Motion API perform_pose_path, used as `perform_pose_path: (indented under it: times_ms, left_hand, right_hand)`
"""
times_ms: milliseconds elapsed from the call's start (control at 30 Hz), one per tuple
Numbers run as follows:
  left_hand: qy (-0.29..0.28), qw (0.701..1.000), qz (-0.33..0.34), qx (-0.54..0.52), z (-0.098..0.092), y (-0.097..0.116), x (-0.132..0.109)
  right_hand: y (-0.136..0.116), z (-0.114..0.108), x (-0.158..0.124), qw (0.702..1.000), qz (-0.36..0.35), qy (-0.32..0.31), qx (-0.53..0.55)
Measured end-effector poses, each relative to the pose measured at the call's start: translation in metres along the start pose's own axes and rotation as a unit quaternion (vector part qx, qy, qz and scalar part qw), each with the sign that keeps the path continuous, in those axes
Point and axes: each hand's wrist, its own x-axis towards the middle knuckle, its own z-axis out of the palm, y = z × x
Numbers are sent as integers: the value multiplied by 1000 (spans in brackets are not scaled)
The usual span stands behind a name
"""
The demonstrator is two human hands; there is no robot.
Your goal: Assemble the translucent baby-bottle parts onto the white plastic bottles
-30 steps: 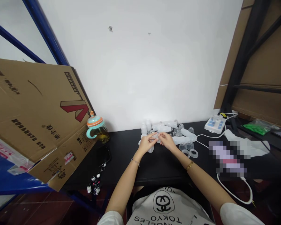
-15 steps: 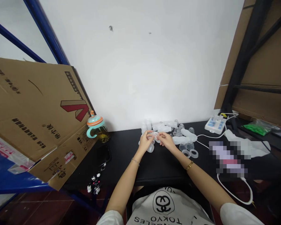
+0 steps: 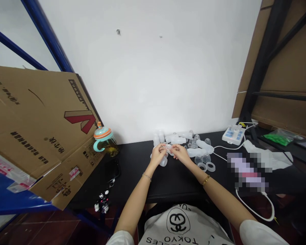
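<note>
Between the fingertips of both hands is a small translucent ring-shaped piece [image 3: 168, 147], partly covered by the fingers. My left hand [image 3: 159, 152] pinches it from the left and my right hand [image 3: 179, 152] from the right. Under and beside my left hand lies a translucent bottle [image 3: 163, 161], tipped on its side. Just past my right hand, more frosted bottles [image 3: 202, 152] lie on the black table [image 3: 132, 173]. Clear domed caps [image 3: 206, 158] and frosted collar rings [image 3: 210, 166] sit near them. Fine detail of the held piece is too small to make out.
On the left stand a teal-lidded jug [image 3: 104, 141], a dark phone [image 3: 112, 170] with a charm keychain [image 3: 103, 200], and a large cardboard box [image 3: 46, 129]. To the right are a power strip [image 3: 234, 134], white cables, a pixelated pouch [image 3: 247, 170] and a bag of green pieces [image 3: 279, 137].
Both hands stay in nearly the same place. The ring-shaped piece between them has tilted slightly, and its round outline shows more clearly. The whole view has shifted a little.
</note>
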Motion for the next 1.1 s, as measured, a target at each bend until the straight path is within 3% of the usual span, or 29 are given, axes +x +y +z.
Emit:
perform_pose_path:
  times_ms: [367, 667, 1100]
  left_hand:
    - [11, 999, 27, 45, 0, 3, -2]
    - [-19, 999, 29, 29, 0, 10, -7]
    - [-11, 999, 26, 30, 1, 4, -5]
  right_hand:
    - [1, -2, -2, 999, -22, -5, -31]
    - [-6, -2, -3, 1000, -9, 8, -5]
    - [-2, -2, -3, 1000, -20, 0, -20]
